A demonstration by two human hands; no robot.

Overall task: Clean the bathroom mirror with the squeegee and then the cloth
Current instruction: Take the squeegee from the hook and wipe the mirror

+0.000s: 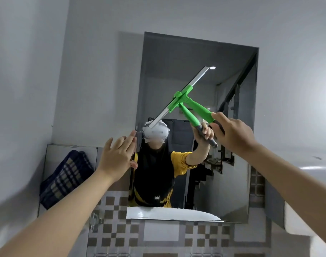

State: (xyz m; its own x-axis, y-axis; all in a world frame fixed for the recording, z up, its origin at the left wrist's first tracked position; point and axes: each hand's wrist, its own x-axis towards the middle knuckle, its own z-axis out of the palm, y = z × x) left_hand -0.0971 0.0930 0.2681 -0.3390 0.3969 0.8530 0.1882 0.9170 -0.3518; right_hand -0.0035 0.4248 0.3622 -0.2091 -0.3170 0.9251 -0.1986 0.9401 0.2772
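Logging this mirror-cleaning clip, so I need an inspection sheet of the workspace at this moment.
Surface: mirror, squeegee blade slanted on its upper part.
Job's things: green squeegee; checked cloth hanging left of the mirror.
Clutter: nothing seen.
Grippers: right hand grips the squeegee handle; left hand open, at the mirror's left edge.
Cables: nothing seen.
Surroundings: grey wall, checkered tiles below.

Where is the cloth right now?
In the head view, the dark checked cloth hangs at lower left, beside the mirror, just left of the left hand, untouched.
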